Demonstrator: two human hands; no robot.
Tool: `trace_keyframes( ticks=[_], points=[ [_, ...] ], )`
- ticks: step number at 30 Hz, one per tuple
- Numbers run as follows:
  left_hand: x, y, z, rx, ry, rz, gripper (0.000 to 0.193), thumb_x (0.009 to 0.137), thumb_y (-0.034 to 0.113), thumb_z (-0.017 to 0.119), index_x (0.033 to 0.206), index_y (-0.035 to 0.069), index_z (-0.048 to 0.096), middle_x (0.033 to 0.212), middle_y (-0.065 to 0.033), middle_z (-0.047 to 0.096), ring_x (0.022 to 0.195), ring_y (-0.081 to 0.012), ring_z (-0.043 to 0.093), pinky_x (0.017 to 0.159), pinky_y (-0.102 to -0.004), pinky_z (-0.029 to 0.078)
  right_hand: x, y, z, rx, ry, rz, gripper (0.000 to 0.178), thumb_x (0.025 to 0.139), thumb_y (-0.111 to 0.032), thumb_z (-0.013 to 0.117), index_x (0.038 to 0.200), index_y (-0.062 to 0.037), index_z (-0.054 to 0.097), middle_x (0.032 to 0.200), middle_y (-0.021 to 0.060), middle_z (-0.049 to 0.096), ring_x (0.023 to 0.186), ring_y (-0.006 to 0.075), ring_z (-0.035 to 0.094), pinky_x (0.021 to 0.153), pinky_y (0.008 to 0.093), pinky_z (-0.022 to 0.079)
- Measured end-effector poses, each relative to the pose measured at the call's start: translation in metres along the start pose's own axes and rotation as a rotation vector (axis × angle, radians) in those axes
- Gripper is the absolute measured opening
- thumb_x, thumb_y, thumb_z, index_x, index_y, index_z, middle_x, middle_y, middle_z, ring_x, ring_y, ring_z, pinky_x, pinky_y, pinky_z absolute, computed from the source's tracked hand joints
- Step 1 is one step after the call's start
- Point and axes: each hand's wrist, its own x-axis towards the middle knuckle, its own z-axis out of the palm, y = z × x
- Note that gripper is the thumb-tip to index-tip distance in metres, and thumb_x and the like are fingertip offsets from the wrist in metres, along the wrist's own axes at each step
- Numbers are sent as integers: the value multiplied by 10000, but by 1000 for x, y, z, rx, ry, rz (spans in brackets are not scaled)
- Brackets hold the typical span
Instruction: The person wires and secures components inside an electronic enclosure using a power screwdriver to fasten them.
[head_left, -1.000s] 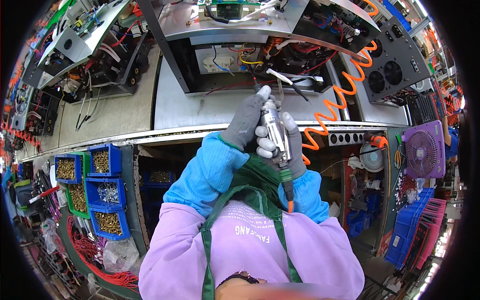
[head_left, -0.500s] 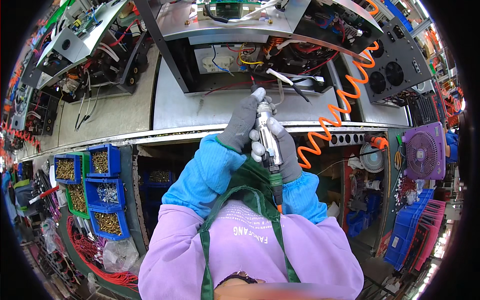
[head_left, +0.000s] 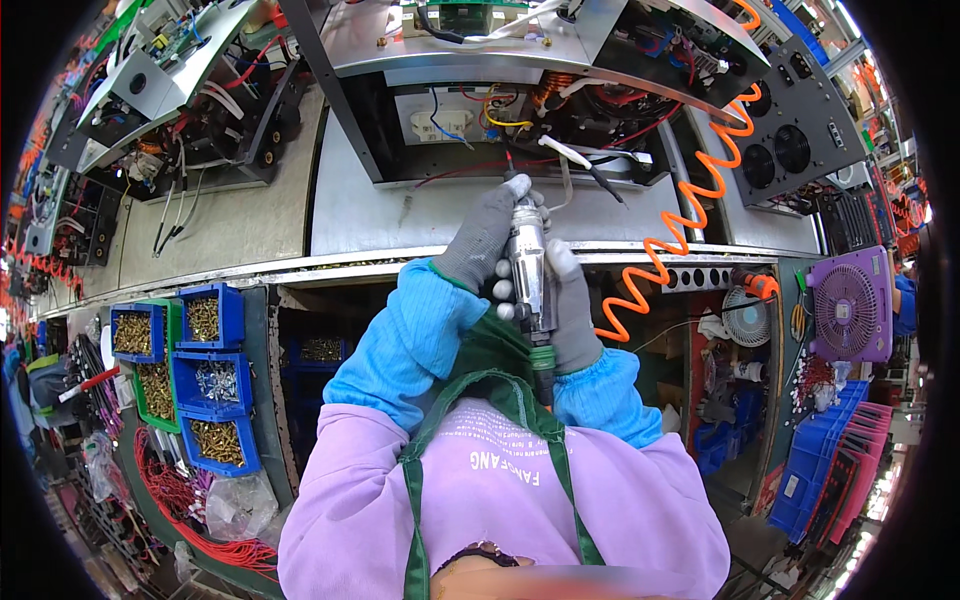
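1. My left hand (head_left: 480, 240) has its fingers closed on the nose of the tool (head_left: 528, 265).
2. My right hand (head_left: 574, 318) grasps the tool's body, white fingertips curling out on its left side.
3. The tool spans the bench (head_left: 385, 220) edge, nose toward the open case (head_left: 355, 130), tail at my chest.
4. An orange hose (head_left: 692, 192) coils to my right.

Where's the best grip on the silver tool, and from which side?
Probably take the silver tool by its barrel, palm from the right, like the right hand: it's long and rounded, and the left hand occupies the front end.
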Motion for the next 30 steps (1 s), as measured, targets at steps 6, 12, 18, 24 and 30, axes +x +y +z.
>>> trace_keyframes(
  ticks=[6,12,18,24,30],
  points=[
    [0,3,-1,-56,71,-22,305,919,320,512,889,19,549,715,-97,608,636,-180,599,564,-281,502,-1,5,7,-35,-73,61,406,885,-407,525,1050,-39,477,806,107,588,647,182,597,470,291,515],
    [-1,7,-3,-100,-9,-49,317,919,346,511,897,30,525,746,-105,589,726,-229,623,751,-331,547,6,7,14,-70,-11,100,362,892,-388,520,1015,-54,460,729,69,536,573,159,557,428,277,494],
    [4,1,-9,-101,-25,-10,311,918,345,506,887,36,531,751,-105,592,765,-239,637,746,-325,543,1,6,19,-26,-18,79,378,892,-387,522,1041,-50,440,730,70,539,569,152,555,422,273,492],
    [3,1,-7,-94,-12,-28,313,905,352,523,882,40,532,748,-104,591,800,-250,636,712,-326,532,5,7,14,-80,-4,76,387,890,-390,524,1042,-46,435,726,65,538,561,144,551,416,265,488],
    [5,-1,-8,-106,-11,-37,310,902,352,524,881,43,531,751,-108,590,815,-264,638,715,-323,534,3,5,16,-107,24,76,382,889,-389,527,1005,-34,449,723,63,537,563,143,557,411,263,487]
  ],
)
